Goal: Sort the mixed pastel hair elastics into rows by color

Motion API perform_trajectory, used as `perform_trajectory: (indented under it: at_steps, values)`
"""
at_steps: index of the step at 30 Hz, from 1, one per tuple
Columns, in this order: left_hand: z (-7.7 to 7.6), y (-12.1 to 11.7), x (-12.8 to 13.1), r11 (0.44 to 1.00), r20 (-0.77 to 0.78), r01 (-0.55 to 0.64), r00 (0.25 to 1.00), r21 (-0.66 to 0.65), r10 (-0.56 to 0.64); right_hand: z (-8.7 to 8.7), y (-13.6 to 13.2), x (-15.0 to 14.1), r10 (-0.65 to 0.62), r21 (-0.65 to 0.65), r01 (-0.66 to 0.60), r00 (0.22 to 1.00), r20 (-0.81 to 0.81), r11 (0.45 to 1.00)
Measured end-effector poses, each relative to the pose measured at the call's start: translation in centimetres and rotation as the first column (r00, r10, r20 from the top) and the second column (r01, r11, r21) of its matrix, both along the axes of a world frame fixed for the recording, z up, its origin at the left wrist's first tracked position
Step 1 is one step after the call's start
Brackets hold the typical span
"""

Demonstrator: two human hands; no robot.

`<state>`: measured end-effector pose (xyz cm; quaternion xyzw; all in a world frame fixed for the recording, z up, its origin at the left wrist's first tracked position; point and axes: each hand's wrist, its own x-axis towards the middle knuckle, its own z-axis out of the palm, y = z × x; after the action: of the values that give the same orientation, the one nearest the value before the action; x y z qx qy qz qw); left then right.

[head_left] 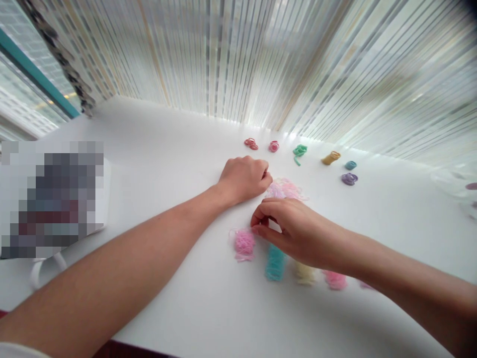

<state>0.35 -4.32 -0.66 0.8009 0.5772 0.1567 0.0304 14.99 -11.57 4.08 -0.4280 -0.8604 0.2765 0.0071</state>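
My left hand [246, 178] is closed in a loose fist at the left edge of a loose pile of thin pale pink, lilac and cream strands [285, 188]. What its fingers hold, if anything, is hidden. Thumb and fingertips of my right hand [285, 226] come together at the upper right of a bright pink bundle of strands [244, 243]; I cannot make out anything between them. Under and beside this hand lie a turquoise bundle [275, 263], a pale yellow bundle [305, 273] and a coral pink bundle [336, 280], partly covered by my hand and forearm.
Along the back of the white table [167, 149] lie small coiled pieces: red [251, 143], pink [274, 146], green [299, 151], mustard [331, 158], blue [350, 165] and purple [349, 179]. A string curtain [238, 59] hangs behind. A white bag-like item [102, 199], partly pixelated, is at left.
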Motion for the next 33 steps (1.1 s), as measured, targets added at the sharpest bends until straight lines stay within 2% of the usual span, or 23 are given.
perform_trajectory:
  at_steps: [6,10,16,22,25,28,31,33]
  values:
    - [-0.1,0.0,0.0,1.000,-0.005,0.000,1.000,0.017,0.000,0.1,-0.7,-0.5,0.008,0.097,-0.016,0.996,0.084,0.995]
    - [-0.1,0.0,0.0,1.000,-0.002,0.001,1.000,0.015,-0.001,0.2,-0.9,-0.4,0.022,0.095,-0.031,0.995,0.093,0.995]
    - [0.0,0.0,0.0,1.000,0.007,-0.001,1.000,0.010,0.001,0.4,-1.2,0.4,0.045,0.104,-0.045,0.999,0.007,0.994]
    - [-0.1,0.1,0.0,1.000,0.007,0.003,1.000,0.016,-0.003,0.8,-1.0,2.9,0.036,0.199,-0.010,0.991,-0.128,0.980]
    - [-0.2,0.1,-0.1,1.000,0.005,0.002,1.000,0.016,-0.002,1.6,-0.4,5.2,-0.037,0.253,0.083,0.982,-0.183,0.964]
    - [-0.2,0.3,-0.2,1.000,-0.009,-0.014,1.000,0.006,0.014,2.1,0.8,8.3,-0.192,0.310,0.260,0.953,-0.234,0.914]
    - [-0.3,0.5,-0.4,1.000,-0.028,-0.020,0.999,0.009,0.020,1.9,2.4,11.5,-0.344,0.302,0.448,0.876,-0.339,0.841]
    - [-0.3,0.7,-0.5,1.000,-0.033,-0.023,0.999,0.017,0.024,1.0,3.5,13.0,-0.410,0.227,0.535,0.805,-0.428,0.814]
